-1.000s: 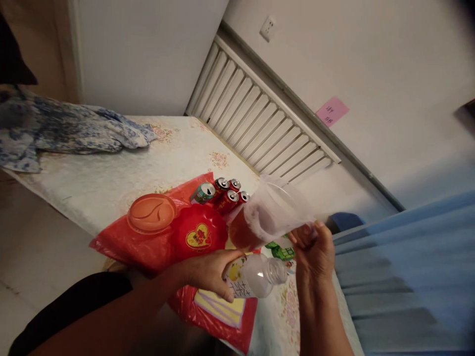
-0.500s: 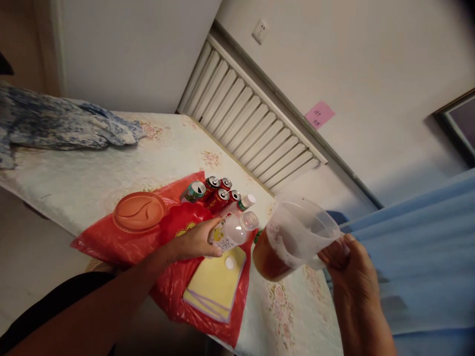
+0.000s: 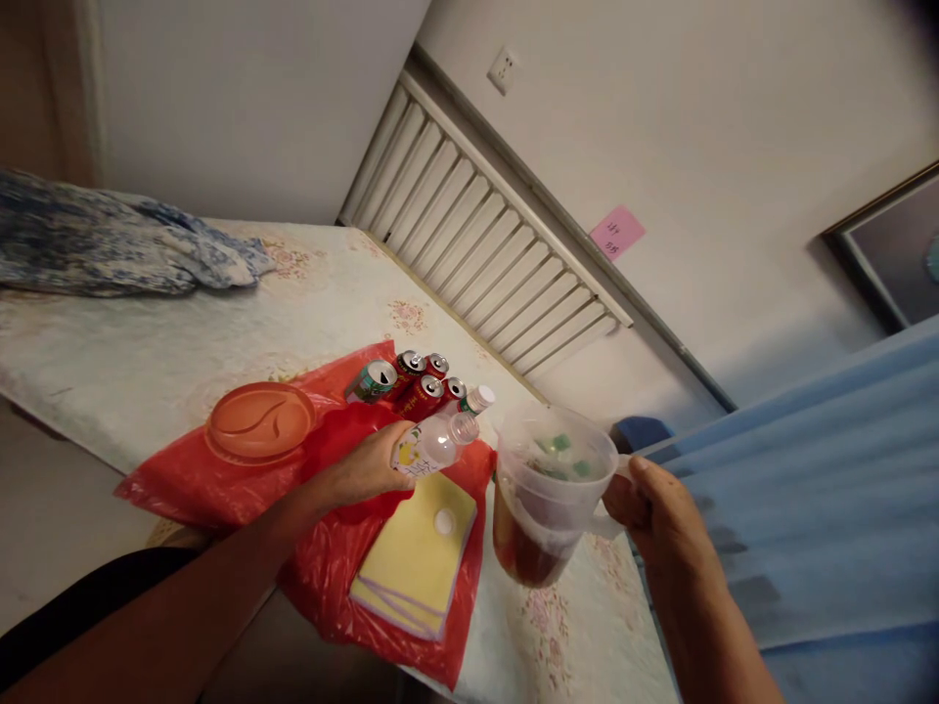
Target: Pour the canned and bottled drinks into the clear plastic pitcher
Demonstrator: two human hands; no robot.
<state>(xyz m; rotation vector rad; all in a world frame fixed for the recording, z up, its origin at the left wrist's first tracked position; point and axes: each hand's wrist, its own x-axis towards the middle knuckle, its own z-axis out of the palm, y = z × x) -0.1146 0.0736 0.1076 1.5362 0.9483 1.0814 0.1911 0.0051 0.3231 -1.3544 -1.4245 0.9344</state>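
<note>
My left hand (image 3: 374,460) is wrapped round a clear plastic bottle (image 3: 440,442) with a lemon-patterned label; its uncapped neck tilts toward the right. In my right hand (image 3: 652,504) is the handle of a translucent plastic pitcher (image 3: 543,508). Brown liquid stands in the pitcher's lower part, and green pieces show inside near the top. A gap separates the pitcher's rim from the bottle mouth. Below the bottle lies a folded yellow cloth (image 3: 415,562) with a white bottle cap (image 3: 444,522) on it. A red bowl (image 3: 341,440) sits partly behind my left hand.
Several drink cans (image 3: 425,391) and a white-capped bottle (image 3: 478,399) stand behind the held bottle. An orange lid-like dish (image 3: 260,420) rests on a red plastic bag (image 3: 323,572). Patterned fabric (image 3: 132,244) lies far left; a blue curtain (image 3: 807,489) hangs at right.
The pitcher has swung from a strong tilt to nearly upright, and its liquid has settled lower. Both hands appear slightly further left, along with the whole view.
</note>
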